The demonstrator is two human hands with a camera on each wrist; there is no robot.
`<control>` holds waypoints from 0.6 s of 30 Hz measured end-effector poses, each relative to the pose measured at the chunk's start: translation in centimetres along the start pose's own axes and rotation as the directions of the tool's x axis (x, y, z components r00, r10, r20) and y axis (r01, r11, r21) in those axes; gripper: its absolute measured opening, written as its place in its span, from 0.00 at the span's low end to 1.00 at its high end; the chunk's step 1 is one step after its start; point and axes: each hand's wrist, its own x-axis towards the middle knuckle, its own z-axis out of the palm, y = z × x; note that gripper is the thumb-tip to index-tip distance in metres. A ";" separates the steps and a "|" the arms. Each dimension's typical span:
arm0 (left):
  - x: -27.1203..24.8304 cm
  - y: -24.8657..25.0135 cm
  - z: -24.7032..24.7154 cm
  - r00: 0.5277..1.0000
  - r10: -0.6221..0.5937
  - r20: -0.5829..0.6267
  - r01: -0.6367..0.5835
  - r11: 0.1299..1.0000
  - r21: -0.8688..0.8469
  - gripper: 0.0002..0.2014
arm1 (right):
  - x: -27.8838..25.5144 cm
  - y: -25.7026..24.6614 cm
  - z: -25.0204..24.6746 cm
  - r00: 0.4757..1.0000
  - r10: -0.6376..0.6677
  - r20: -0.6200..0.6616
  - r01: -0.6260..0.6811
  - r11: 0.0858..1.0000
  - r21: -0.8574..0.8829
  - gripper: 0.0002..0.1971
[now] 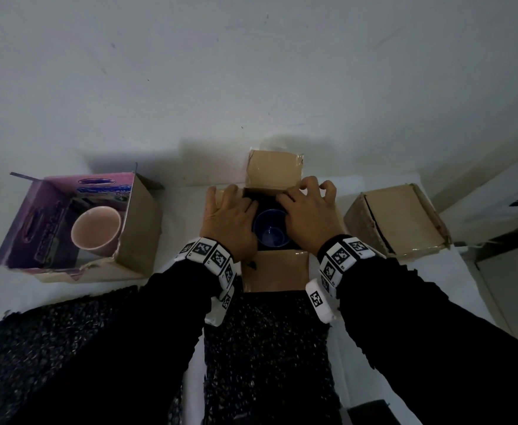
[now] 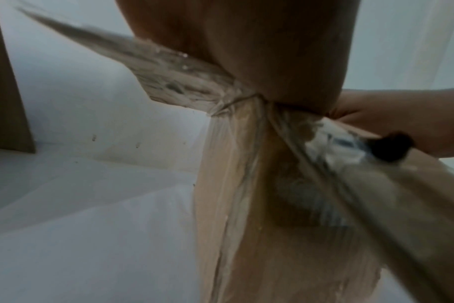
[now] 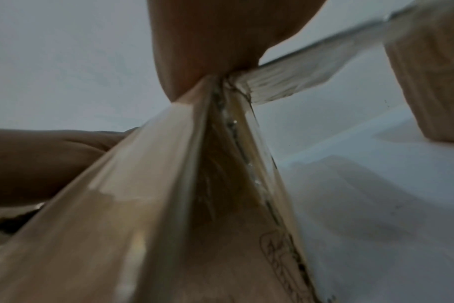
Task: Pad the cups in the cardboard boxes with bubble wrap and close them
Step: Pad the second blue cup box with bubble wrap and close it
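Observation:
The middle cardboard box (image 1: 274,273) stands open, its far flap (image 1: 274,170) upright and its near flap lying toward me. A blue cup (image 1: 271,231) sits inside with dark bubble wrap (image 1: 294,245) around it. My left hand (image 1: 231,196) lies flat on the left flap with its fingers straight. My right hand (image 1: 305,191) covers the right flap, its fingers curled at the flap's far edge. In the left wrist view my left hand's palm (image 2: 246,51) rests on the box corner (image 2: 246,205). In the right wrist view my right hand's palm (image 3: 208,41) rests on the box edge (image 3: 143,205).
A purple printed box (image 1: 138,222) at the left is open and holds a pink cup (image 1: 96,230). A closed cardboard box (image 1: 398,219) stands at the right. Black bubble wrap sheets (image 1: 266,348) lie on the white table in front of me, one more at the left (image 1: 67,332).

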 end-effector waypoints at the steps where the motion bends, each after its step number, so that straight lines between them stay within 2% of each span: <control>1: 0.3 0.0 -0.1 1.000 0.001 0.031 -0.002 1.000 0.022 0.26 | 0.2 0.1 0.0 0.999 -0.014 0.032 0.014 1.000 0.003 0.13; 4: 0.8 0.3 -0.3 0.997 0.005 0.076 -0.010 0.998 0.055 0.20 | 0.4 0.0 -0.1 0.992 -0.041 0.123 0.040 0.999 0.010 0.14; 6: 0.6 0.2 -0.5 0.999 -0.004 0.047 0.002 0.998 0.055 0.16 | 0.2 0.1 -0.3 0.992 -0.026 0.126 0.024 0.999 0.021 0.14; 8: -0.1 0.0 -0.5 0.997 -0.016 -0.069 0.017 1.000 0.010 0.14 | -0.5 0.3 -0.8 0.998 0.018 0.061 -0.022 0.998 0.067 0.13; 10: -1.0 -0.2 -0.3 0.978 -0.030 -0.205 0.019 0.998 -0.056 0.15 | -1.5 0.5 -1.5 0.998 0.053 -0.039 -0.045 0.982 0.182 0.13; 13: -3.2 -0.1 -0.3 0.943 -0.028 -0.331 -0.011 0.993 -0.114 0.16 | -3.9 0.5 -2.5 0.990 0.041 -0.137 0.019 0.911 0.412 0.11; 16: -6.0 0.6 -0.6 0.936 -0.008 -0.352 -0.046 0.989 -0.144 0.16 | -7.5 -0.3 -2.8 0.982 0.000 -0.188 0.109 0.816 0.568 0.09; 18: -8.0 1.2 -0.3 0.937 0.024 -0.348 -0.084 0.984 -0.158 0.15 | -10.5 -1.3 -2.4 0.987 -0.010 -0.158 0.101 0.807 0.582 0.08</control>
